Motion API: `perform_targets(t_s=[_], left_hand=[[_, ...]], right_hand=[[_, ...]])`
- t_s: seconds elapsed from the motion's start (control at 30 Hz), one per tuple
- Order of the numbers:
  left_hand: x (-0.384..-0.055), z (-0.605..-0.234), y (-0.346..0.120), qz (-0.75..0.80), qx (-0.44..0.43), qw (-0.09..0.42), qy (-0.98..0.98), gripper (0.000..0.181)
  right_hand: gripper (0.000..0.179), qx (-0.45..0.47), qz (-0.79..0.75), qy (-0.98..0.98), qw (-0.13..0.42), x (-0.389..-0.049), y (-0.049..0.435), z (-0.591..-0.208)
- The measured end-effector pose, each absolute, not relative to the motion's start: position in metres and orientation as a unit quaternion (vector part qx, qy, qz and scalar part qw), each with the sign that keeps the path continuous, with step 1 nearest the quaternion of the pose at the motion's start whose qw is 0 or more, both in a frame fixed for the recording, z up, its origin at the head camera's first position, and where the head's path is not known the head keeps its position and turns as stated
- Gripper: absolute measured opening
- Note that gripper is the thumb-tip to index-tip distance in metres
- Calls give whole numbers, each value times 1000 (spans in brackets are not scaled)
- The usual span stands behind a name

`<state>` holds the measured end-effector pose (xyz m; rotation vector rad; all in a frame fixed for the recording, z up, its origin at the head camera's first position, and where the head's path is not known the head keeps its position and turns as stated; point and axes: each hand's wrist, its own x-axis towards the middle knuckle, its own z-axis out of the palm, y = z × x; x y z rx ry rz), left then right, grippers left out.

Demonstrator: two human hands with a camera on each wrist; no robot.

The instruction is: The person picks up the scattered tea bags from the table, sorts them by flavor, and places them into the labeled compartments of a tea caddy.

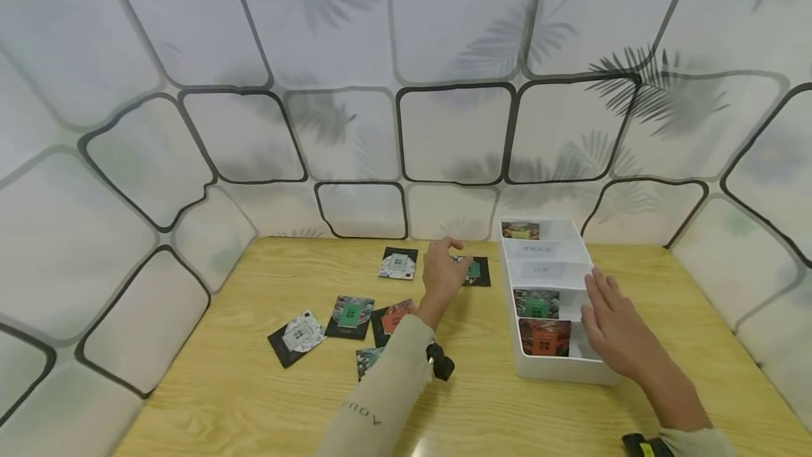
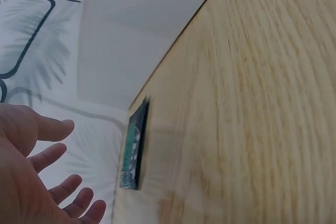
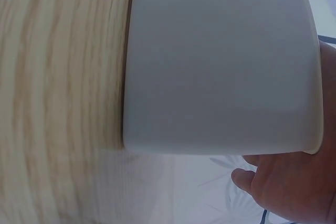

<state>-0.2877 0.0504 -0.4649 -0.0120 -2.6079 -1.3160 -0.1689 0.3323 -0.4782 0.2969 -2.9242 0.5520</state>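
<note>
My left hand (image 1: 444, 272) hovers over the far part of the table with its fingers loosely spread and nothing in them. Just beyond it lies a flat black packet with a green label (image 1: 480, 271), partly covered by the fingers; the left wrist view has this packet (image 2: 134, 148) lying apart from the hand (image 2: 31, 177). Along the right rim of a white divided box (image 1: 564, 371) rests my right hand (image 1: 618, 330), fingers straight. Inside stand an orange-labelled packet (image 1: 545, 337), a green-labelled one (image 1: 536, 304) and another packet (image 1: 520, 231) at the far end.
Left of the box, several packets lie spread on the wooden table (image 1: 241, 400): white-labelled ones (image 1: 398, 264) (image 1: 298, 336), a green-labelled one (image 1: 350, 316) and an orange-labelled one (image 1: 392, 319). My left sleeve (image 1: 383, 393) partly hides another packet (image 1: 366, 358). Patterned fabric walls (image 1: 457, 132) enclose the table.
</note>
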Motion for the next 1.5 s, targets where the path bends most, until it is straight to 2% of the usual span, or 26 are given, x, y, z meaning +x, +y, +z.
perform_targets(t_s=[0.23, 0.6, 0.93, 1.3, 1.5], left_hand=[[-301, -480, 49, -402, -2, 53, -914, 39], [-313, -493, 39, -337, -43, 9, -941, 45], [-312, -494, 42, -323, -71, 8, -944, 42], [-315, -497, 44, -444, -64, 7, -894, 42], [-312, -495, 43, -449, -57, -6, -892, 39]], right_hand=[[61, 101, 189, -974, 71, -171, 325, -477], [61, 101, 187, -974, 76, -173, 322, -475], [61, 100, 189, -974, 71, -169, 324, -474], [61, 96, 184, -976, 67, -167, 326, -470], [61, 94, 186, -976, 68, -167, 329, -470]])
